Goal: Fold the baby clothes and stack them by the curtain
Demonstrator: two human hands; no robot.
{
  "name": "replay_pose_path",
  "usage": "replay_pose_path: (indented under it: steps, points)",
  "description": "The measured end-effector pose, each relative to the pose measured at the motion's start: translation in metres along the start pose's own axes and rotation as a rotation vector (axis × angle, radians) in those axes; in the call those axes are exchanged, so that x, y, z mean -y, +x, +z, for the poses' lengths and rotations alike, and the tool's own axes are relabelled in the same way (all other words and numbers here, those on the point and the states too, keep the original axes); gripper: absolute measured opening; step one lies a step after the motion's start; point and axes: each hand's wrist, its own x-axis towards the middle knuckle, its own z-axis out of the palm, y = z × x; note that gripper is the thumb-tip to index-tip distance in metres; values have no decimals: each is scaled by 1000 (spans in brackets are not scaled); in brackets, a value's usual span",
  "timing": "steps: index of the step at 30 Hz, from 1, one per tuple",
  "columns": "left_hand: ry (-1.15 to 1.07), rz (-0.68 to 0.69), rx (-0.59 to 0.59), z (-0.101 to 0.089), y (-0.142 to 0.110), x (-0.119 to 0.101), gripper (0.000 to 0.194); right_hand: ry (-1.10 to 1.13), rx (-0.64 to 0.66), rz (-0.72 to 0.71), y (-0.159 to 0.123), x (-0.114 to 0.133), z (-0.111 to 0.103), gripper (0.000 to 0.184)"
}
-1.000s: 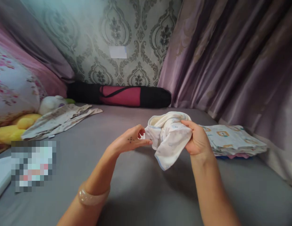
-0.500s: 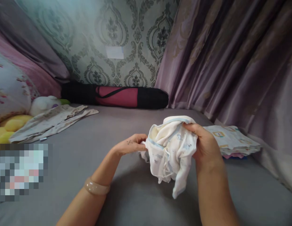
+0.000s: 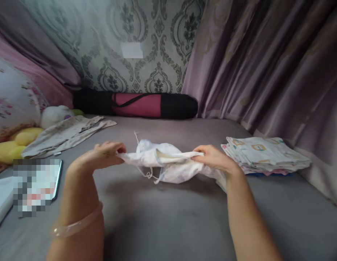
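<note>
A small white baby top [image 3: 168,163] with pale blue trim and thin tie strings hangs between my two hands, just above the grey sheet [image 3: 163,224]. My left hand [image 3: 107,154] pinches one end of it, fingertips closed on the cloth. At the other end my right hand [image 3: 214,157] grips the fabric between thumb and fingers. The garment is stretched sideways and blurred by motion, with its middle sagging and strings dangling below. Part of it passes behind my right wrist.
A stack of folded printed cloths [image 3: 266,154] lies at the right by the curtain [image 3: 266,72]. Pale trousers [image 3: 67,134] lie at the left near plush toys [image 3: 29,137]. A phone [image 3: 48,188] with a blurred screen rests beside my left arm. A long black-and-red bag [image 3: 135,105] lines the wall.
My hands have moved apart, the left one further left, the right one slightly left. The top went from bunched and hanging to pulled out lengthwise between them. The view has shifted a little.
</note>
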Motion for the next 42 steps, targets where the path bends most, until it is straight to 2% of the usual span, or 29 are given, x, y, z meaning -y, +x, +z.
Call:
replay_pose_path:
  steps: [3,6,10,14,17,22,29,36,39,42]
  points:
    - [172,72,288,16,11,-2,37,-65,91,15,14,-22,11,23]
    - [143,185,309,28,19,-7,37,-126,90,-24,19,-30,16,27]
    - [-29,380,354,43,22,-20,32,-127,62,-149,17,-25,16,36]
    - [-43,391,456,55,21,-39,34,-81,79,-217,19,-18,20,22]
    - [2,387,512,58,21,-44,40,-34,103,-211,21,-17,21,12]
    - [-100,406,543,58,21,-42,43,20,43,-218,19,-10,18,14]
    - [-320,519,574,62,25,-42,36,287,63,-179,15,-4,15,24]
    - [-755,413,665,54,22,-31,36,358,41,-166,16,-9,15,25]
    - [-796,377,591,53,21,-31,35,352,25,-159,17,-8,17,24]
    - [-788,362,444,53,22,-34,35,321,-20,-155,19,-7,20,26]
